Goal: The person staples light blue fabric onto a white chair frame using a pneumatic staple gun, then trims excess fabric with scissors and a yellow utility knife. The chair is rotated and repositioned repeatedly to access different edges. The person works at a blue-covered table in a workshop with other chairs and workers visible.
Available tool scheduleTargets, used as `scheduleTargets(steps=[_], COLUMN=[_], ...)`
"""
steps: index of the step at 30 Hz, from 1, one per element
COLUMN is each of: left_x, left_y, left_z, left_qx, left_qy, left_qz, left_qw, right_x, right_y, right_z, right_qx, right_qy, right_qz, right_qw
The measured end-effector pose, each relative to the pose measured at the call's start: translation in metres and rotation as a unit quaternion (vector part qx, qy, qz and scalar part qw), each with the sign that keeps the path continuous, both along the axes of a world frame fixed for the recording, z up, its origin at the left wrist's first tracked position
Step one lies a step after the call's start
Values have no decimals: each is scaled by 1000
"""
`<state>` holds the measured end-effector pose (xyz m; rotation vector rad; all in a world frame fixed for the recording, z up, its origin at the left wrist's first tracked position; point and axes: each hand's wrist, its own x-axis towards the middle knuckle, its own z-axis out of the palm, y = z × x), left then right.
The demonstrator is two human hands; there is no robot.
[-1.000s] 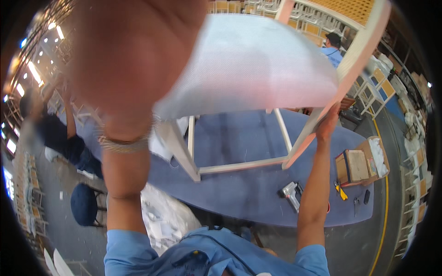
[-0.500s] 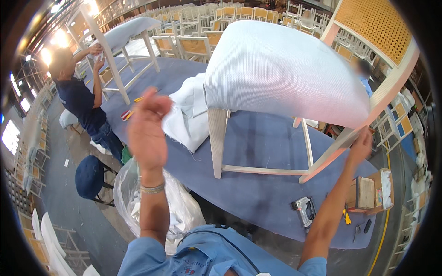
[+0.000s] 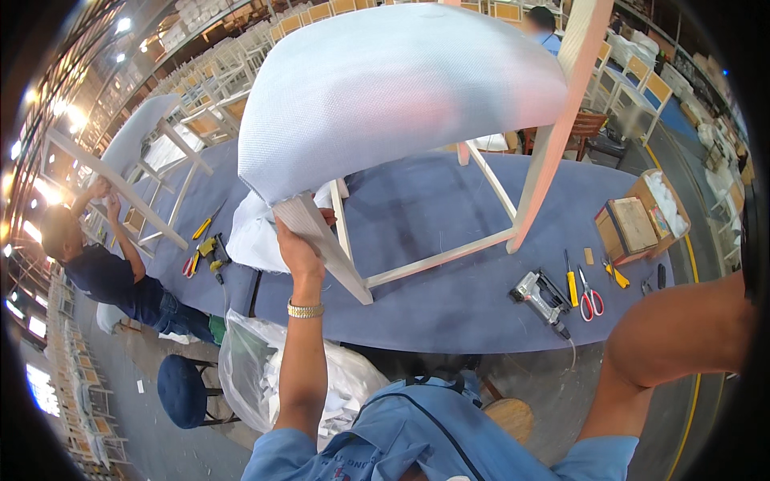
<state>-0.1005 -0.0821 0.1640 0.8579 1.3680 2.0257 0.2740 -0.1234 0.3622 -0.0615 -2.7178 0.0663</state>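
Observation:
A wooden chair (image 3: 513, 240) with a pale woven fabric seat (image 3: 393, 88) stands on the blue-covered table (image 3: 449, 321). My left hand (image 3: 301, 250) is closed round its front left leg (image 3: 314, 232), just under the seat; fingertips show on the leg's far side. A wristband is on that wrist. My right arm (image 3: 658, 345) bends up at the right and runs out at the picture's edge, its hand outside the view. Behind the chair's left leg lies crumpled white fabric (image 3: 255, 232).
A silver staple gun (image 3: 539, 298), screwdriver (image 3: 570, 280) and scissors (image 3: 590, 301) lie at right, near a cardboard box (image 3: 648, 216). Farther left are another stapler (image 3: 213, 253) and a co-worker (image 3: 104, 268) beside another chair. A plastic bag (image 3: 249, 361) and round stool (image 3: 181, 391) stand below.
My left hand has gone from open in the air to gripping the front leg. My right hand has left the chair's back leg and passed out of view. The view has shifted.

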Motion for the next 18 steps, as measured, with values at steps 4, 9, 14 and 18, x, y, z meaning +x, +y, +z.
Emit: scheduleTargets(steps=[4, 9, 14, 18], left_x=[3, -2, 1, -10], left_y=[8, 9, 3, 6], left_z=[-12, -5, -5, -20], left_qx=[-1, 18, 26, 44], left_qy=[-11, -24, 7, -5], left_qz=[-32, -19, -12, -32], left_qw=[999, 999, 1000, 999], right_x=[-3, 5, 5, 13], right_y=[-5, 3, 5, 15], right_z=[2, -2, -10, -12], right_qx=[-6, -1, -34, -44], right_qy=[-29, -28, -32, -21], right_qz=[-28, -31, -17, -21], right_qw=[999, 999, 999, 999])
